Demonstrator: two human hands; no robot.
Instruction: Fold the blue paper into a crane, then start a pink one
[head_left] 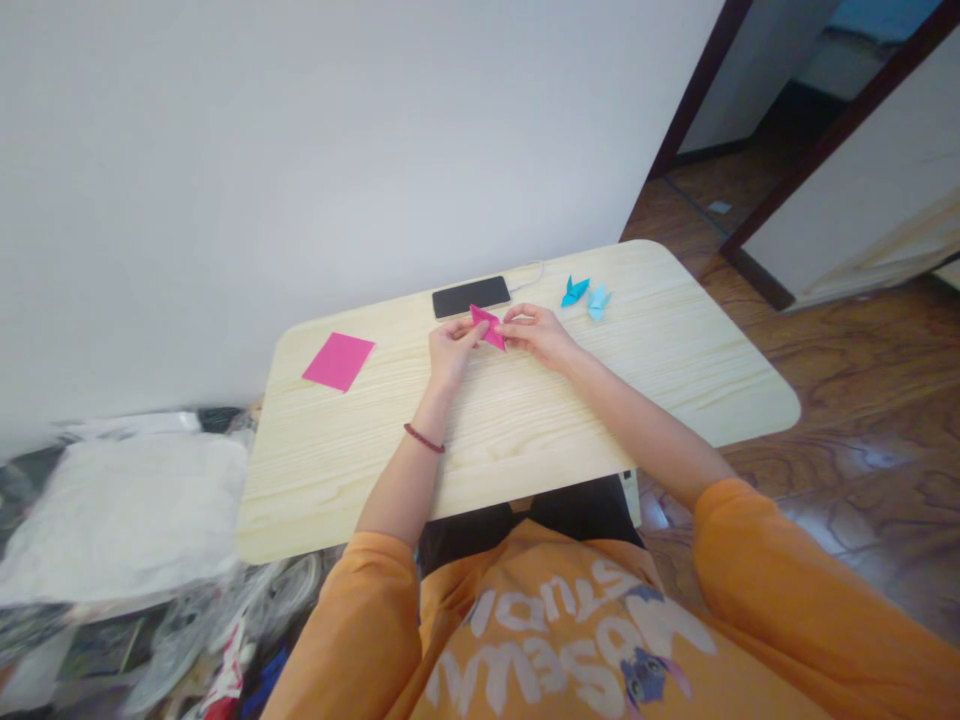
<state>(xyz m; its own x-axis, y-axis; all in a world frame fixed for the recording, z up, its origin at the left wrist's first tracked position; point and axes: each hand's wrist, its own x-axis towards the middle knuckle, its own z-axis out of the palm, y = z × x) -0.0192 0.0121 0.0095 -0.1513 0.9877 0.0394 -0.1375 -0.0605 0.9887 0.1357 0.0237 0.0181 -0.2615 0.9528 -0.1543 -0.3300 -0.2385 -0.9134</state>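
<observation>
Between my two hands is a small piece of folded pink origami paper [490, 328], pointed at its ends and held just above the table. My left hand [454, 350] pinches it from the left, thumb on top. From the right, my right hand [537, 335] grips its other side between thumb and fingers. Part of the paper is hidden behind my fingertips. Off to the right lie a blue folded paper figure [574, 291] and a lighter blue folded paper figure [598, 302]. A pink square sheet of paper [338, 362] lies flat at the left.
The pale wooden table [360, 470] has rounded corners and stands against a white wall [337, 150]. Just beyond my hands lies a dark-screened phone [471, 297] with a white cable [529, 280]. A white bag [135, 510] and clutter sit left of the table.
</observation>
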